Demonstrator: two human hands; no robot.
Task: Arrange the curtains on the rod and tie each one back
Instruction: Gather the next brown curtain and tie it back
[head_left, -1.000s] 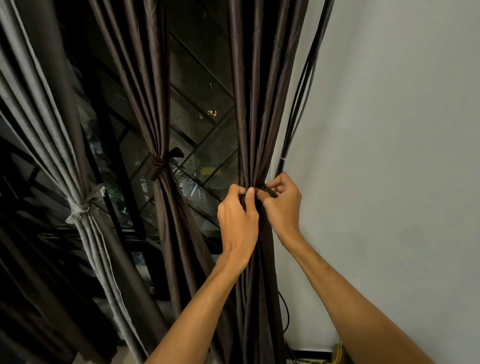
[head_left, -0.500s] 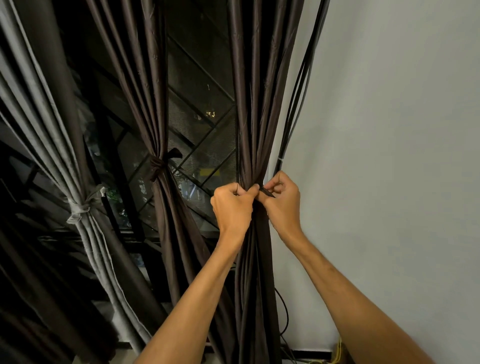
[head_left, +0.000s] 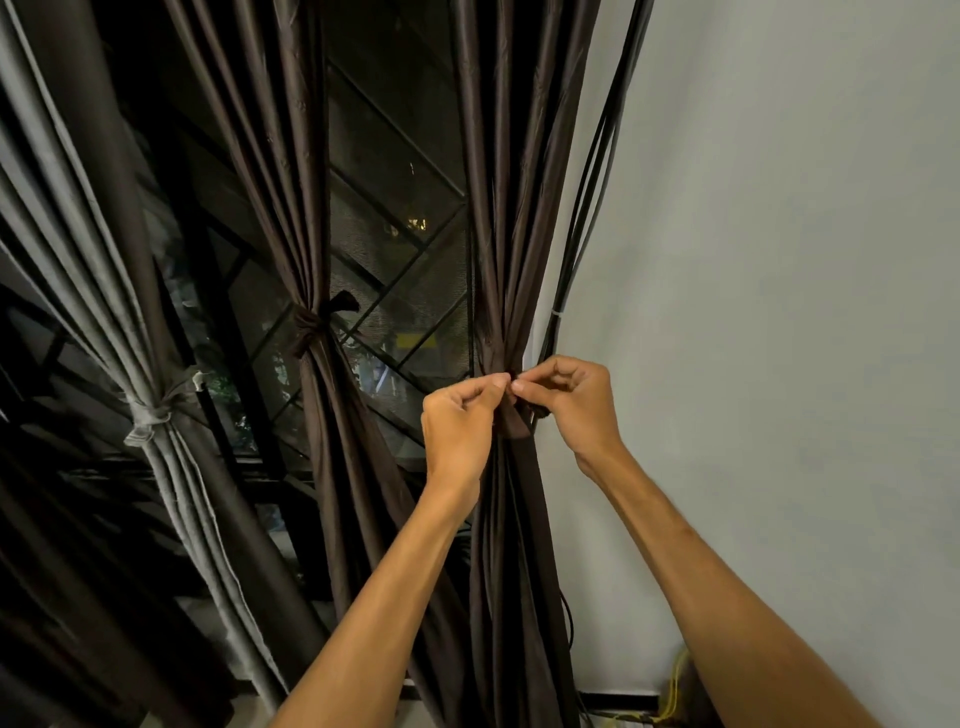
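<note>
Both hands have drawn slightly apart since half a second ago. The left hand and right hand each pinch the dark tie band with curled fingertips at the gathered waist of the right brown curtain. Thin black cables hang just beside it against the matte wall. The middle brown curtain and the grey curtain hang pleated and already knotted, and their cloth is perhaps satin.

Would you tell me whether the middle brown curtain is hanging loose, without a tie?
No, a brown tie is knotted around the middle brown curtain, gathering it.
</note>
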